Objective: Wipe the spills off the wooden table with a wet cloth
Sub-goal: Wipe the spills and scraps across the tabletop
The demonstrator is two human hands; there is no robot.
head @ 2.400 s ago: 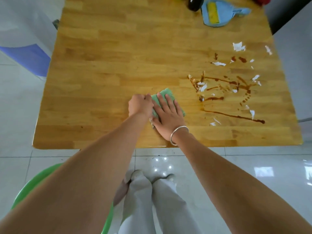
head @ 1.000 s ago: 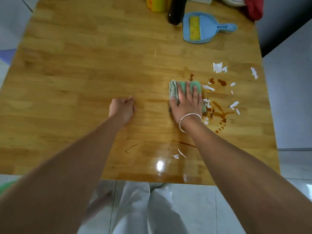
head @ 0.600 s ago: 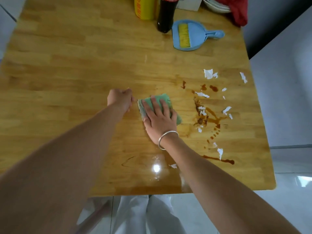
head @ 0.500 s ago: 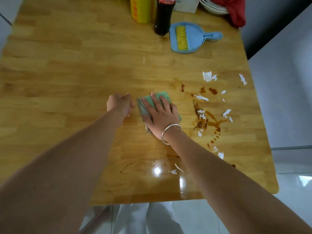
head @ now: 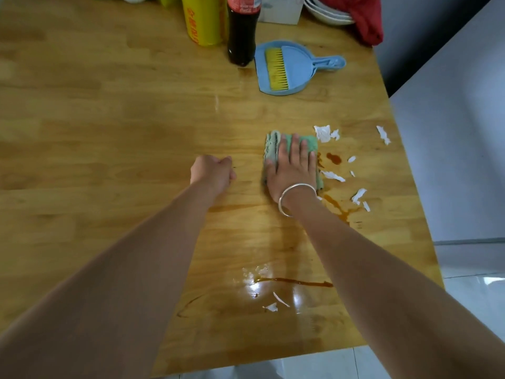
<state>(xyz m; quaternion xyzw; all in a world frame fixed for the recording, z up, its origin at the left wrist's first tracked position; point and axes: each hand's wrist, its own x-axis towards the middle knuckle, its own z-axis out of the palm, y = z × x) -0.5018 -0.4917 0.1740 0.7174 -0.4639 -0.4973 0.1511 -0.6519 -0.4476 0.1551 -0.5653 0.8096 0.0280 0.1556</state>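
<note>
My right hand lies flat, fingers spread, pressing a folded green cloth onto the wooden table. Brown spills sit just right of the cloth, and another brown streak runs near the front edge beside a wet glossy patch. White paper scraps are scattered around the spills. My left hand rests as a closed fist on the table, left of the cloth and apart from it, holding nothing that I can see.
A blue dustpan with a yellow brush lies at the back. Beside it stand a dark soda bottle and a yellow container. White bowls and a red cloth sit at the back right corner. The table's right edge is close to the spills.
My right hand has slid the green cloth to the right and away from me, back onto the spill area. My left fist has stayed in place.
</note>
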